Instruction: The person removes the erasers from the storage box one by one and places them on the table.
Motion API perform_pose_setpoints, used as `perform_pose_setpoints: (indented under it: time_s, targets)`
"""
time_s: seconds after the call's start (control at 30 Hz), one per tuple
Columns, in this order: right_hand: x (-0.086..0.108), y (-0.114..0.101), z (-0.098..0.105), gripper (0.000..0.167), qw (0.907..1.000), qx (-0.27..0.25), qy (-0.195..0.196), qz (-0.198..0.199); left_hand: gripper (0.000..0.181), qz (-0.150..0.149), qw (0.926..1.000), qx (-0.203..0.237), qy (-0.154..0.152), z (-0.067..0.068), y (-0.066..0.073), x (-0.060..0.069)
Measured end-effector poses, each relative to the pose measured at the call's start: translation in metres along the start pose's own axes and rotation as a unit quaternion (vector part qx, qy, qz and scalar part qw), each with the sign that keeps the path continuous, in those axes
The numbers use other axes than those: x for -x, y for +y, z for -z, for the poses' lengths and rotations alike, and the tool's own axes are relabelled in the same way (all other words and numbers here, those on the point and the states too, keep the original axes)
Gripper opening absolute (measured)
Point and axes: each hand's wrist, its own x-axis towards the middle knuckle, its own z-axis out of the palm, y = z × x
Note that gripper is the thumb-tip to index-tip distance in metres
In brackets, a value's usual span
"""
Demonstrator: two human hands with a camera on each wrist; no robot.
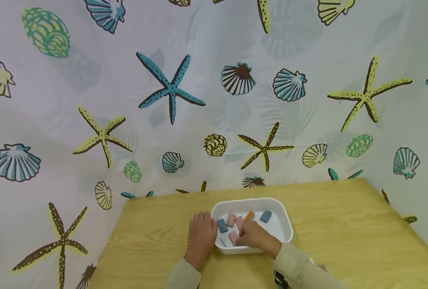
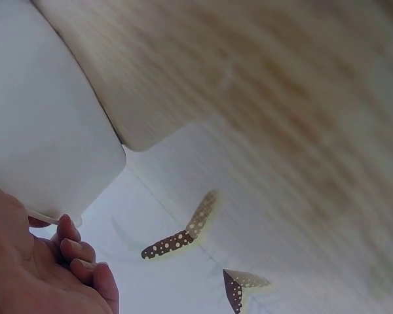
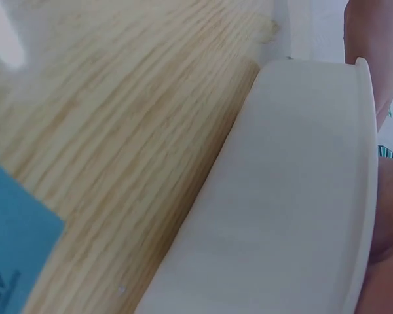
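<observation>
A white plastic tray [image 1: 288, 235] holds several small blocks that look like erasers: pink ones [image 1: 230, 220], a blue one [image 1: 222, 225] at the left, another blue one [image 1: 265, 216] at the back, and an orange and green one [image 1: 249, 215]. My left hand [image 1: 202, 233] grips the tray's left end; in the left wrist view its fingers curl by the rim. Reaching over the front rim, my right hand [image 1: 254, 234] has its curled fingertips on a pink eraser [image 1: 233, 238] in the tray's front left part. The tray wall hides those fingertips in the right wrist view.
A thin pale piece [image 1: 223, 242] lies in the tray's front left corner. Near the right forearm are a dark blue and black item [image 1: 280, 279] and a partly hidden brownish one [image 1: 321, 267]. A blue printed piece [image 3: 16, 242] lies on the wooden table [image 1: 344, 224]. Patterned curtains [image 1: 199, 120] surround it.
</observation>
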Motion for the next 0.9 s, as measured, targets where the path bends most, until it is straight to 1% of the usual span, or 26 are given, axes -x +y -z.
perform_pose_setpoints:
  time_s: [0.13,0.3,0.47,0.57,0.7,0.9]
  targets:
    - [-0.004,-0.003,-0.003,0.017,0.9998,0.013,0.004,-0.012,0.022,-0.002,1.0,-0.004,0.009,0.001,0.0,-0.001]
    - [-0.007,-0.008,-0.005,0.017,0.9993,0.017,-0.006,-0.033,0.022,-0.003,1.0,-0.003,0.007,0.0,0.0,0.0]
    - [-0.01,-0.011,-0.003,0.017,0.999,0.02,-0.012,-0.037,0.022,-0.002,0.9999,-0.002,0.014,-0.002,-0.001,-0.004]
    - [-0.011,-0.01,-0.004,0.017,0.999,0.017,-0.021,-0.034,0.023,0.002,1.0,0.001,0.006,-0.001,-0.001,-0.005]
    - [-0.011,-0.009,-0.006,0.016,0.9988,0.021,-0.025,-0.037,0.023,0.004,1.0,0.006,-0.006,0.002,0.001,-0.002]
    - [-0.01,-0.014,-0.007,0.019,0.9974,0.051,-0.018,-0.048,0.022,0.002,1.0,0.003,-0.002,0.003,0.001,-0.001]
